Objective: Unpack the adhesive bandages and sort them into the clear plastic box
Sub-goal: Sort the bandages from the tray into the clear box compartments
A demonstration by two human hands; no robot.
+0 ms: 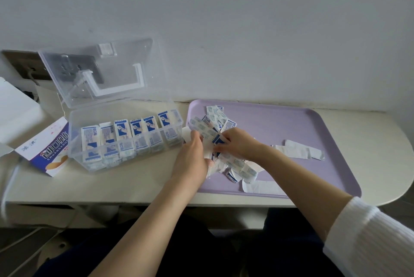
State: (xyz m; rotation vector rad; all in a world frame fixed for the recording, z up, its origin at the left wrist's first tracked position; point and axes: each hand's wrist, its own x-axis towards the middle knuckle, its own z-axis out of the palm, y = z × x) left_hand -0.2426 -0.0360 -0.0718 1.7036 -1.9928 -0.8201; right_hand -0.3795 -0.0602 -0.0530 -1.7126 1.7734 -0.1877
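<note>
Bandages in left hand and right hand, over 1 tray

One wide-angle view, worn on the head, looks forward and down at the desk from close above its near edge, the lap below. The wall behind the far edge fills the upper half; the box sits left, the tray right of centre.

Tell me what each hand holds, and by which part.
Right hand pinches a bandage by its blue end. Left hand grips the pile at its left edge; exact hold hidden.
</note>
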